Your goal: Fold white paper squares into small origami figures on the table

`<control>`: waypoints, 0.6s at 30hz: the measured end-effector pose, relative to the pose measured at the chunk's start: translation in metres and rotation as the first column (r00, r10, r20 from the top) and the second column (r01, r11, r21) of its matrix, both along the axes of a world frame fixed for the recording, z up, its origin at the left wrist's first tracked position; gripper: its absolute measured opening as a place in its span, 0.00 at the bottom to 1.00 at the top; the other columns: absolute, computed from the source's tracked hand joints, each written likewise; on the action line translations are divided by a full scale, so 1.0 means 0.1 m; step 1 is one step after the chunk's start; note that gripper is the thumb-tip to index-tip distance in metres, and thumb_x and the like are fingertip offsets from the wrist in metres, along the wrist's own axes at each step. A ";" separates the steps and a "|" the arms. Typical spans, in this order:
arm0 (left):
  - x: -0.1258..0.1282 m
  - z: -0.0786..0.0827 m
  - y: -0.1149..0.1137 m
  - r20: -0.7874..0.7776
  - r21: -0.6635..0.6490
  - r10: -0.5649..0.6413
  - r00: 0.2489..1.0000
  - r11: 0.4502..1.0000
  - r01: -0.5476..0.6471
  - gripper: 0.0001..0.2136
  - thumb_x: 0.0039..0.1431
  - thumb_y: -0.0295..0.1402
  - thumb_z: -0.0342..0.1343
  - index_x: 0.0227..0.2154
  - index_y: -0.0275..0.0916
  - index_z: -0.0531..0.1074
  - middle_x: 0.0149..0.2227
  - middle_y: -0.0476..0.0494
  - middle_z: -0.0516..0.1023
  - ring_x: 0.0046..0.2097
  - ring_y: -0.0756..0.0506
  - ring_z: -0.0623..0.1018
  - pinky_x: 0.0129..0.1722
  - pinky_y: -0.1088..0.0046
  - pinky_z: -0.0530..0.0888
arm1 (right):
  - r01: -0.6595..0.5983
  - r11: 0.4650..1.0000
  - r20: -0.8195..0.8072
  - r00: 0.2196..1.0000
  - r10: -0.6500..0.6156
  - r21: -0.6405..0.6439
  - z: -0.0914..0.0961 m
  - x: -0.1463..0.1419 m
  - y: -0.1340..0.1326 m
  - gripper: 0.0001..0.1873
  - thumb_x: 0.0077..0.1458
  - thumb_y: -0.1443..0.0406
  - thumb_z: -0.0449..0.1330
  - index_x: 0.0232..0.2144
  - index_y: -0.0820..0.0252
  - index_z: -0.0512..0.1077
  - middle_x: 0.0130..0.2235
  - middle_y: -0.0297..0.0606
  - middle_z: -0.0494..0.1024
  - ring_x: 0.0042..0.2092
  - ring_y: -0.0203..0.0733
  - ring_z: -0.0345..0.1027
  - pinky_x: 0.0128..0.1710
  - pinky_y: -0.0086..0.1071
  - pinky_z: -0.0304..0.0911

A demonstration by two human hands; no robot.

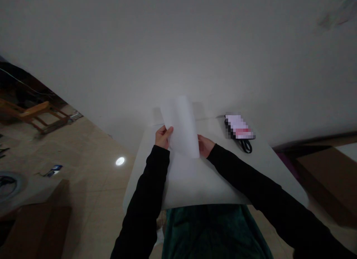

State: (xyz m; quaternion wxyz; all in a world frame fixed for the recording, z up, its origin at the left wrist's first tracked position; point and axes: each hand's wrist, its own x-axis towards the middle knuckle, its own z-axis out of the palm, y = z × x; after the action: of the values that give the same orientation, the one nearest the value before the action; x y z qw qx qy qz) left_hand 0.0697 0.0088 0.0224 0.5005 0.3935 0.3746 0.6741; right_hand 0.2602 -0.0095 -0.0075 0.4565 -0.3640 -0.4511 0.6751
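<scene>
A white sheet of paper (182, 127) stands curved and raised above the white table (223, 181), between my two hands. My left hand (163, 136) grips its left edge, the thumb lying on the front face and the fingers bent behind. At the lower right edge, my right hand (205, 145) is closed around the paper, its fingertips partly hidden behind the sheet. Both forearms are in black sleeves.
On the table's right rests a blurred-out flat item (239, 127) with a black strap loop (246, 145). A wall rises behind the table. Cardboard boxes stand at lower left (41, 225) and right (329, 177). A wooden chair (41, 112) is far left.
</scene>
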 end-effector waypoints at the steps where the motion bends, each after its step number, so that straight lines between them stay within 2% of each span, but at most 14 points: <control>1: 0.00 0.00 0.01 -0.014 0.011 0.029 0.999 1.000 -0.029 0.18 0.34 0.39 0.71 0.30 0.36 0.77 0.31 0.46 0.80 0.32 0.49 0.77 0.37 0.72 0.73 | 0.097 0.995 0.035 0.995 -0.096 -0.035 0.04 0.01 0.01 0.24 0.50 0.46 0.55 0.36 0.58 0.71 0.36 0.44 0.78 0.40 0.48 0.73 0.37 0.43 0.71; 2: 0.00 -0.01 0.02 -0.027 0.031 0.056 0.998 0.998 -0.055 0.17 0.35 0.38 0.70 0.29 0.36 0.77 0.30 0.47 0.79 0.32 0.50 0.77 0.37 0.73 0.72 | 0.192 0.981 0.051 0.980 -0.191 -0.018 0.08 0.02 0.01 0.26 0.50 0.44 0.54 0.40 0.57 0.70 0.40 0.44 0.77 0.44 0.48 0.72 0.39 0.42 0.70; 3: 0.01 -0.01 0.02 -0.039 0.054 0.080 0.996 0.996 -0.078 0.16 0.35 0.37 0.70 0.28 0.36 0.76 0.30 0.48 0.79 0.32 0.50 0.77 0.38 0.73 0.72 | 0.234 0.971 0.050 0.970 -0.236 0.037 0.13 0.03 0.00 0.28 0.49 0.44 0.54 0.45 0.55 0.68 0.44 0.43 0.76 0.46 0.47 0.70 0.41 0.42 0.69; 5: 0.04 -0.01 0.02 -0.077 0.085 0.101 0.992 0.992 -0.095 0.14 0.35 0.35 0.70 0.26 0.37 0.76 0.30 0.49 0.78 0.33 0.51 0.77 0.39 0.73 0.72 | 0.278 0.951 0.048 0.957 -0.287 0.136 0.22 0.05 -0.03 0.31 0.44 0.46 0.61 0.47 0.55 0.67 0.43 0.41 0.77 0.45 0.45 0.71 0.42 0.41 0.68; 7: 0.06 -0.01 0.01 -0.134 0.089 0.093 0.987 0.993 -0.082 0.13 0.35 0.34 0.70 0.26 0.37 0.76 0.31 0.48 0.79 0.34 0.50 0.77 0.40 0.73 0.73 | 0.300 0.938 0.020 0.951 -0.308 0.174 0.27 0.06 -0.06 0.31 0.38 0.49 0.67 0.44 0.56 0.68 0.38 0.39 0.79 0.39 0.44 0.73 0.41 0.40 0.68; 9: 0.07 0.01 0.00 -0.203 0.088 0.088 0.975 0.994 -0.071 0.13 0.37 0.35 0.70 0.28 0.37 0.76 0.33 0.47 0.79 0.35 0.49 0.77 0.41 0.73 0.73 | 0.326 0.932 -0.003 0.944 -0.330 0.158 0.30 0.07 -0.06 0.29 0.33 0.52 0.70 0.38 0.58 0.70 0.34 0.39 0.79 0.35 0.43 0.73 0.39 0.40 0.69; 12: 0.05 0.06 -0.01 -0.278 0.052 0.070 0.958 0.997 -0.058 0.14 0.42 0.37 0.67 0.33 0.38 0.76 0.30 0.48 0.78 0.32 0.51 0.75 0.35 0.76 0.72 | 0.378 0.916 0.009 0.924 -0.383 0.134 0.30 0.12 -0.01 0.26 0.33 0.50 0.69 0.33 0.60 0.73 0.30 0.39 0.79 0.30 0.43 0.73 0.33 0.39 0.70; 15: 0.02 0.11 -0.02 -0.262 -0.045 -0.016 0.965 0.999 0.004 0.18 0.45 0.41 0.65 0.39 0.40 0.74 0.23 0.52 0.74 0.25 0.53 0.72 0.28 0.77 0.70 | 0.428 0.889 0.057 0.896 -0.441 0.162 0.31 0.19 0.05 0.24 0.37 0.47 0.66 0.28 0.60 0.74 0.27 0.38 0.78 0.28 0.42 0.71 0.28 0.37 0.69; 18: 0.05 0.14 -0.05 -0.259 -0.056 -0.052 0.964 0.998 0.039 0.22 0.44 0.42 0.66 0.43 0.41 0.72 0.26 0.51 0.76 0.26 0.51 0.74 0.30 0.75 0.71 | 0.365 0.917 0.103 0.918 -0.383 0.161 0.29 0.22 0.09 0.23 0.36 0.47 0.67 0.26 0.61 0.73 0.25 0.38 0.78 0.26 0.41 0.70 0.26 0.36 0.68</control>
State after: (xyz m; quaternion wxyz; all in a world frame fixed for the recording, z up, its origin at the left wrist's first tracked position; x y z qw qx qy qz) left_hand 0.0743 0.0042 0.0361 0.4722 0.4743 0.4448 0.5952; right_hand 0.2820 -0.0006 0.0218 0.5704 -0.4550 -0.4482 0.5165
